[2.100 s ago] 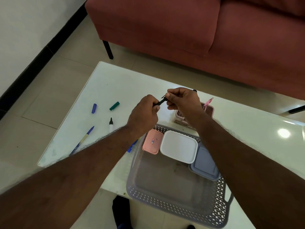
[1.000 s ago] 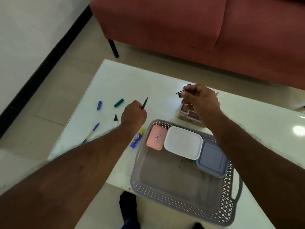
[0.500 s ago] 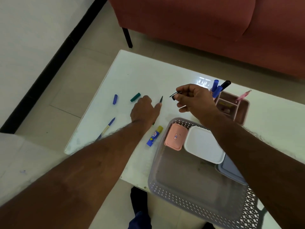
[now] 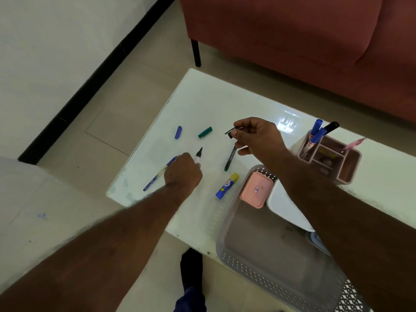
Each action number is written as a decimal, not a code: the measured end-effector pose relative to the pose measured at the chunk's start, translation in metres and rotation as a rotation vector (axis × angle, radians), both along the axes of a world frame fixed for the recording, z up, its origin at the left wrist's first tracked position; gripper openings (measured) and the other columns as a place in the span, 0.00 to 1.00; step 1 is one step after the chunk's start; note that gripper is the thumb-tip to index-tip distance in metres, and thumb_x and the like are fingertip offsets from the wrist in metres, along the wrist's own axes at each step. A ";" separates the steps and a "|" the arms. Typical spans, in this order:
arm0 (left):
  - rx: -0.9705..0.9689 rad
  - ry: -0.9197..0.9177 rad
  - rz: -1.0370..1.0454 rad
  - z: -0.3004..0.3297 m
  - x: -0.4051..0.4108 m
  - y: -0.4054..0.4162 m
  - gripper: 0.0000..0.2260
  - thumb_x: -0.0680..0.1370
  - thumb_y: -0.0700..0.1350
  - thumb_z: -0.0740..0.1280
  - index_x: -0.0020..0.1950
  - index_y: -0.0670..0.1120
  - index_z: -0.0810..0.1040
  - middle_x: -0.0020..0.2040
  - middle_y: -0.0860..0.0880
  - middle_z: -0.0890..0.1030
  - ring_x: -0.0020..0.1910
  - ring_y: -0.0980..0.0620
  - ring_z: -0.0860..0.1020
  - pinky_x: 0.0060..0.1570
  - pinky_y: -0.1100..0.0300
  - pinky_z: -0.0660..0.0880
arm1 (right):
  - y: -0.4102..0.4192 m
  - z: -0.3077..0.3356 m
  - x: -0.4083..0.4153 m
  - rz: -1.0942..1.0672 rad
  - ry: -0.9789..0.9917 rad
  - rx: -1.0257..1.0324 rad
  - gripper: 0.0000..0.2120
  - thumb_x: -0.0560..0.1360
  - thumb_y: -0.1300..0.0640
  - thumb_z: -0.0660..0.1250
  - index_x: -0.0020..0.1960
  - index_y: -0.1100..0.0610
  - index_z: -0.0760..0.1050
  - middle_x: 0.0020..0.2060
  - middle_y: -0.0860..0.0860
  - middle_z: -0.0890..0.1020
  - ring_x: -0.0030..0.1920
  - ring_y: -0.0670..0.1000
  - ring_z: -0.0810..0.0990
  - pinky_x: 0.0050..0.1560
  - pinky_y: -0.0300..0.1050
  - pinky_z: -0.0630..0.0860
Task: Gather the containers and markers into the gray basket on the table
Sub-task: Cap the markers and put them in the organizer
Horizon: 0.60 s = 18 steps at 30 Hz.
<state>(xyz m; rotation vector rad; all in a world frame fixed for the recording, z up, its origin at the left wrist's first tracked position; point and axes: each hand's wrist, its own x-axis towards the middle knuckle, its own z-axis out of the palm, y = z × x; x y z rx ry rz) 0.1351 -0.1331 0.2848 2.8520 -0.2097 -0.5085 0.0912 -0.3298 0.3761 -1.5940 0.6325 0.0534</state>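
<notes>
My left hand (image 4: 183, 171) is down on the white table (image 4: 202, 102), fingers closed around the body of an uncapped white marker with a black tip (image 4: 199, 154). Raised above the table, my right hand (image 4: 258, 138) pinches a small black cap (image 4: 230, 133). A dark green pen (image 4: 230, 158) lies on the table just under that hand. The gray basket (image 4: 270, 266) at the near right holds a pink container (image 4: 256, 192) and a white container (image 4: 281, 208); my right forearm hides most of a third one.
A blue pen (image 4: 155, 176), a blue cap (image 4: 178, 132), a green cap (image 4: 205, 132) and a glue stick (image 4: 227, 185) lie loose on the table. A pink organizer (image 4: 342, 167) with markers stands at the right. A red sofa (image 4: 304, 41) is behind the table.
My left hand let go of the dark green pen, which now lies on the table, and moved left onto the white marker. My right hand kept the black cap. The view shifted left.
</notes>
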 end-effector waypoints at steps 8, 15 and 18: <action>-0.496 -0.167 -0.258 0.042 -0.014 -0.022 0.10 0.81 0.53 0.62 0.53 0.47 0.72 0.39 0.53 0.75 0.34 0.55 0.74 0.33 0.67 0.70 | -0.004 0.008 0.001 -0.102 -0.031 -0.014 0.08 0.77 0.61 0.70 0.56 0.56 0.80 0.44 0.54 0.85 0.39 0.50 0.81 0.37 0.43 0.82; -0.531 -0.202 -0.292 0.056 -0.015 -0.043 0.11 0.81 0.53 0.61 0.54 0.46 0.72 0.41 0.52 0.76 0.36 0.52 0.76 0.34 0.67 0.70 | -0.017 0.015 -0.003 -0.098 -0.042 -0.045 0.08 0.77 0.60 0.70 0.57 0.55 0.81 0.43 0.51 0.84 0.40 0.49 0.82 0.37 0.42 0.81; -0.535 -0.212 -0.302 0.059 -0.015 -0.045 0.11 0.81 0.53 0.62 0.54 0.46 0.72 0.42 0.53 0.75 0.37 0.53 0.76 0.35 0.67 0.70 | -0.022 0.016 -0.005 -0.124 -0.046 -0.070 0.09 0.78 0.60 0.69 0.58 0.56 0.80 0.45 0.51 0.85 0.41 0.49 0.83 0.39 0.42 0.82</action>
